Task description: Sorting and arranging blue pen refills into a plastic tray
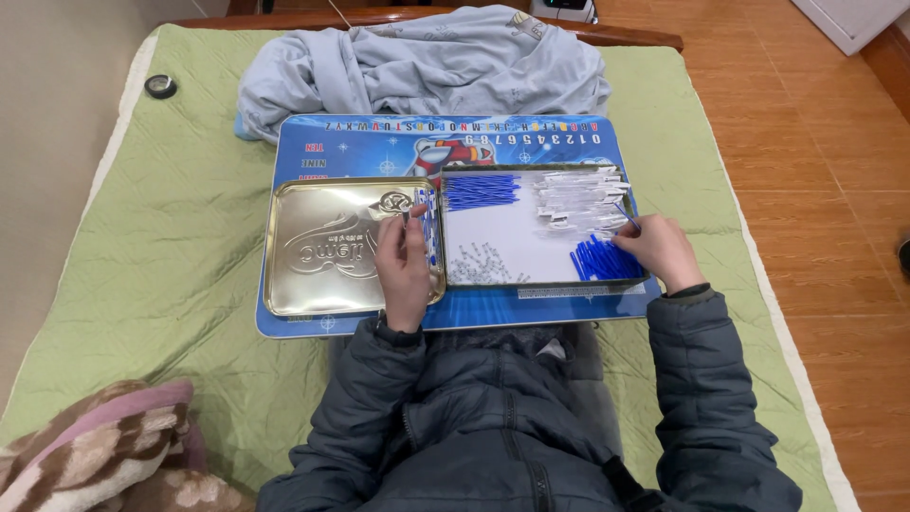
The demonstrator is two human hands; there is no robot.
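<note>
Dark padded jacket (pixel 512 427) nearest. Left hand (pixel 406 261) over gold tin lid (pixel 322 248), fingers pinching a small dark piece. At 3 o'clock, tin tray (pixel 493 248). Right hand (pixel 659 249), fingers narrow, holds a thin blue stick (pixel 626 214): likely light, stiff; grip mid-length.

Clear plastic packets (pixel 578 201) piled (loosely) in tin tray (pixel 493 277) far corner

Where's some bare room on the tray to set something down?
The gold lid is bare left of the left hand. The white tin floor is open mid-left. Crowded: clear tubes, blue pieces under the right hand.
</note>
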